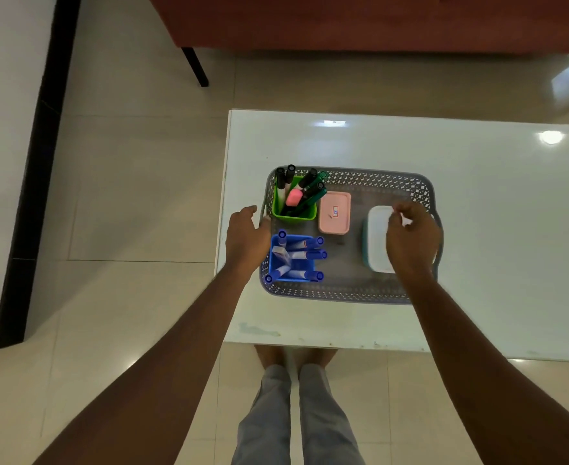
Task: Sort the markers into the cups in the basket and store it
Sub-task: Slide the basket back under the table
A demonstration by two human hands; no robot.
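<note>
We are holding our hands at either end of the basket (343, 295) on the worktop (477, 156); the left hand (246, 236) is touching its rim, the right hand (410, 236) is curling over its handle, grip unclear; the markers (301, 245) are all sitting in the green cup (294, 214) and blue cup (276, 260) beside the left hand; seemingly only storing is remaining.

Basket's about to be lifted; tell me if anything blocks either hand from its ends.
Nothing visible. The left hand is beside the basket, at its left rim; the right hand hovers over its right end.
</note>
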